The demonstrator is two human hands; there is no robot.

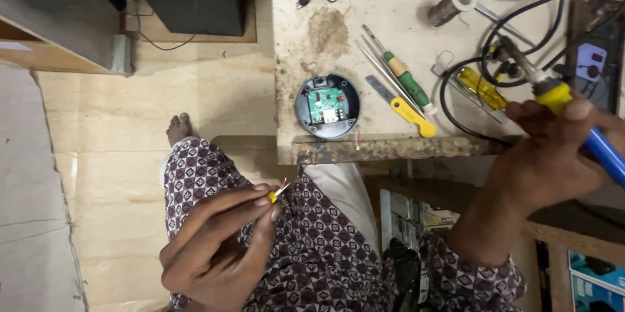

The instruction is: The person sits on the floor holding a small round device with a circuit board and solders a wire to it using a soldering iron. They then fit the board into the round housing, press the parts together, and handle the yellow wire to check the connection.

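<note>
1. The left hand (218, 247) is pinching a small yellow component with thin wire leads (278, 192) between thumb and fingertips, closed tight around it, over the lap and below the table edge (390, 148).
2. The right hand (553, 156) is wrapping fully around the blue-and-yellow soldering iron (586, 123), its tip pointing away from the grip toward the tangle of black cable (495, 58).
3. Judging by this, the work is sitting in the preparing stage: part and iron are both being held, but well apart, and neither is touching the round black casing with a green circuit board (327, 106), which is lying open on the table, up and to the right of the pinching fingers.
4. A joining move would be calling for the two grips to come close over a steady surface, with the leads kept still.
5. Between the iron grip and the casing, a green screwdriver (407, 79), a yellow-handled cutter (407, 110) and tweezers (381, 68) are crowding the way.
6. Beyond the iron, a solder spool (449, 6) is lying near the cable.
</note>
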